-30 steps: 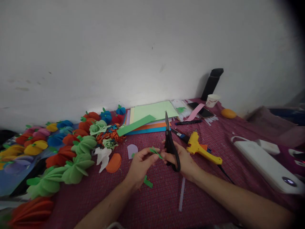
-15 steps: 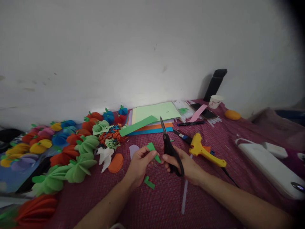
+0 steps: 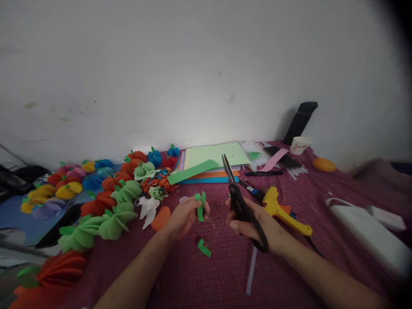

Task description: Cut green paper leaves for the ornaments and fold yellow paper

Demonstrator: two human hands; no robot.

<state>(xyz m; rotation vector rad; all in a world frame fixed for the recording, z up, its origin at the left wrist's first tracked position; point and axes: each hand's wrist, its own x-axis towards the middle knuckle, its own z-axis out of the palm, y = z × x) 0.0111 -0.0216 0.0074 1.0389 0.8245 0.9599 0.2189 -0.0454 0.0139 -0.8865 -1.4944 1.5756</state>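
Note:
My left hand (image 3: 184,216) pinches a small green paper piece (image 3: 201,205) upright between thumb and fingers, just above the maroon cloth (image 3: 219,274). My right hand (image 3: 257,225) grips black scissors (image 3: 240,201), blades pointing up and away, slightly parted. The two hands are a short gap apart. A green paper scrap (image 3: 204,248) lies on the cloth below them.
Several coloured paper pumpkins (image 3: 106,201) crowd the left side. A stack of coloured paper sheets (image 3: 214,161) lies by the wall. A yellow glue gun (image 3: 283,210), a glue stick (image 3: 251,270), a pen (image 3: 264,173), a phone (image 3: 285,158), a paper cup (image 3: 299,145) and a white power bank (image 3: 367,234) are on the right.
My hands have drawn apart: the scissors moved right and away from the green piece, which my left hand turned upright. The view shifted slightly.

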